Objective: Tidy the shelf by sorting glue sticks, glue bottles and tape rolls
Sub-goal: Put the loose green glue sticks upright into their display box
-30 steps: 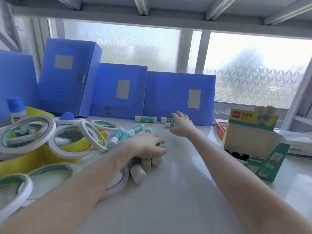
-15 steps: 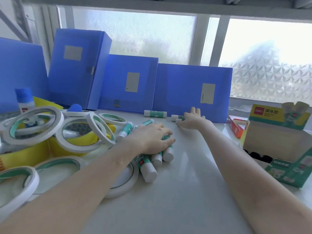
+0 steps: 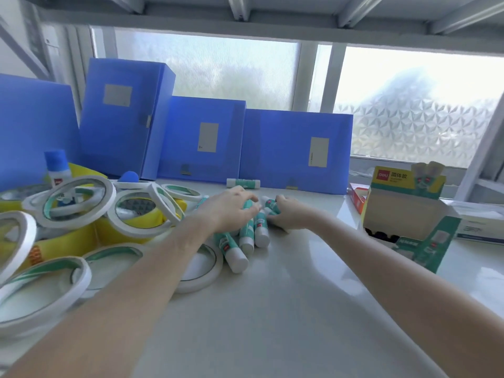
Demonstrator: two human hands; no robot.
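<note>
Head view shows the left hand (image 3: 227,211) curled over a bundle of glue sticks (image 3: 246,236) lying side by side on the white shelf (image 3: 286,309), fingers wrapped round their upper ends, while the right hand (image 3: 286,215) meets it, pinching one more glue stick (image 3: 271,205) against the bundle. The risk is plain: these round, smooth tubes lie loose, so a squeeze from only two sides may squirt one out toward the shelf edge. A stray stick (image 3: 243,183) lies apart by the blue file boxes (image 3: 294,151) and could be forgotten. The tape rolls (image 3: 136,214) heaped over the yellow tray (image 3: 65,244) touch the bundle's left side; dragging the sticks may topple them. The open display carton (image 3: 409,211) sits well to the right, a long carry for a full handful
</note>
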